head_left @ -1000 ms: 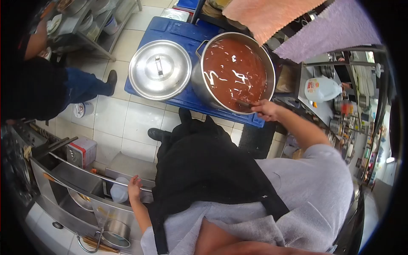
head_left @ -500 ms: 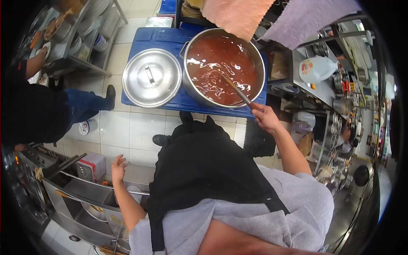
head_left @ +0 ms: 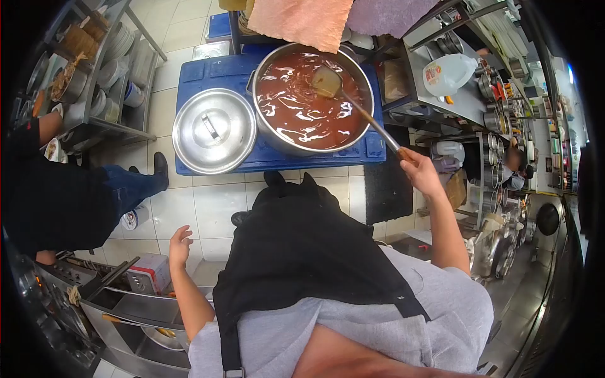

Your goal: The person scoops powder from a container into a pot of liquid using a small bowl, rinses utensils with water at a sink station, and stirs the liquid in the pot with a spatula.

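Observation:
A large steel pot (head_left: 285,142) full of red-brown liquid stands on a blue surface (head_left: 189,82). My right hand (head_left: 420,170) is closed round the handle end of a long ladle (head_left: 377,126), to the right of the pot. The ladle's bowl is at the liquid's surface, near the middle, and looks pale inside. Left of the pot lies a round metal lid (head_left: 222,142) with its handle up. My left hand (head_left: 180,246) hangs in the air at the lower left, fingers apart, holding nothing.
A co-worker in dark clothes (head_left: 57,195) stands at the left beside a metal shelf with dishes (head_left: 148,88). Orange (head_left: 302,22) and purple cloths (head_left: 384,16) hang over the pot's far side. A plastic jug (head_left: 450,74) sits on the right counter. Metal equipment (head_left: 145,305) is at lower left.
The ladle's bowl has come up into sight from the liquid, while my right hand has moved away from the pot's rim. My left hand has left the metal rail. The view has shifted.

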Motion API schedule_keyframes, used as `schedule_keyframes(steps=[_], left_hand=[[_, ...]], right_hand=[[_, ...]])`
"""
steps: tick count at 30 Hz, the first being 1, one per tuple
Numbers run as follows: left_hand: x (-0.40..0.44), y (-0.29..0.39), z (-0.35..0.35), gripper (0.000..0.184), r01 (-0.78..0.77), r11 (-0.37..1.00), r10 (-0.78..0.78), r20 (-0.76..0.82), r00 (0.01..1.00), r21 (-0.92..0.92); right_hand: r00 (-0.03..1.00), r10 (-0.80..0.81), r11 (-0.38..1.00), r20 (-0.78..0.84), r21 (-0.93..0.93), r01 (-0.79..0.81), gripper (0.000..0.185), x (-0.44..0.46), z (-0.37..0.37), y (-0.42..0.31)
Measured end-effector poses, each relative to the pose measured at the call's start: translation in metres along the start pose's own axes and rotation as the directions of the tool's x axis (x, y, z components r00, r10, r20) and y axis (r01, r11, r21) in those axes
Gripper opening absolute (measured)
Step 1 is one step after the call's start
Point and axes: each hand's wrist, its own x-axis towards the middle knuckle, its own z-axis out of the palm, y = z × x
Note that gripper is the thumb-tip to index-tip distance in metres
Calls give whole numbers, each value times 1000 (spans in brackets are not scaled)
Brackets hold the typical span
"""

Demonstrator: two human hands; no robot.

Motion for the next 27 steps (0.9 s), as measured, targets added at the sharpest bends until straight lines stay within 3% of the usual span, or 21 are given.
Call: schedule_keyframes(steps=[1, 3, 5, 8, 13, 16, 20, 27], left_hand=[[-1, -3, -4, 59, -17, 1000, 17, 3, 1000, 3], [-6, -7, -10, 59, -2, 1000, 2, -18, 1000, -3], [-13, -8, -14, 59, 15, 1000, -15, -42, 999, -9], [-29, -7, -16, 57, 22, 999, -25, -74, 997, -34], [-47, -29, -17, 58, 59, 997, -63, -86, 994, -49], [-56, -48, -18, 58, 73, 992, -83, -95, 992, -103], [-66, -67, -16, 58, 126, 980, -141, -88, 986, -155], [-82, -83, -12, 57, 175, 965, -192, -72, 979, -194]], right_hand=[[1000, -2, 1000, 1, 4, 2, 45, 5, 0, 3], [983, -121, 938, -135, -339, 69, 49, 12, 2, -1], [986, -78, 925, -148, -379, 16, 52, 19, 7, -15], [952, -221, 743, -211, -669, 24, 52, 38, 17, -27], [950, -244, 636, -194, -771, 6, 48, 83, 38, -57], [946, -315, 520, -78, -848, 103, 39, 114, 48, -78], [963, -268, 370, 39, -918, 141, 24, 174, 74, -96], [945, -293, 346, 141, -906, 243, 30, 216, 144, -151]])
